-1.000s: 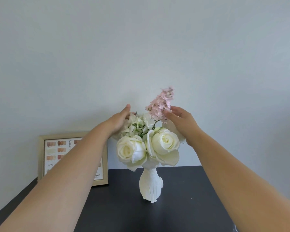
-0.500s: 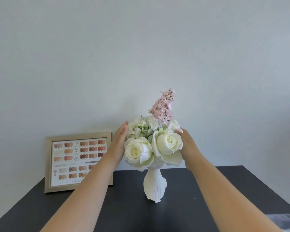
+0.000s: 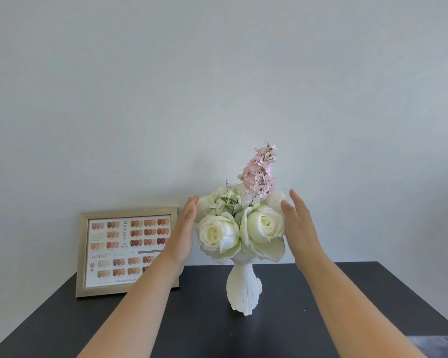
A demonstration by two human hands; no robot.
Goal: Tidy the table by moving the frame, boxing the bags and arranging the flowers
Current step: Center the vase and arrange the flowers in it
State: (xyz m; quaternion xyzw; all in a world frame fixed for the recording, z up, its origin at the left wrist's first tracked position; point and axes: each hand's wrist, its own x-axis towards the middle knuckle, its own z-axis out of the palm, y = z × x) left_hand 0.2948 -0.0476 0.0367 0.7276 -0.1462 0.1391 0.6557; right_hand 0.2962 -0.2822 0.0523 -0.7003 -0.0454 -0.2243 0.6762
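Note:
A white vase [image 3: 244, 288] stands in the middle of the dark table [image 3: 204, 329]. It holds white roses [image 3: 241, 229] and a tall pink flower spike [image 3: 260, 174]. My left hand [image 3: 184, 233] is flat and open just left of the bouquet, a small gap from the petals. My right hand [image 3: 299, 223] is flat and open just right of it. Neither hand holds anything. A gold picture frame [image 3: 127, 250] with a colour-swatch chart leans against the wall at the back left of the table.
A plain pale wall rises directly behind the table. The table's right edge runs down toward the lower right corner, where a grey-blue patch [image 3: 435, 344] shows beyond it. No bags or box are in view.
My hands dropped from the top of the bouquet to its sides, then pulled slightly away from the petals. The pink spike now stands free and upright.

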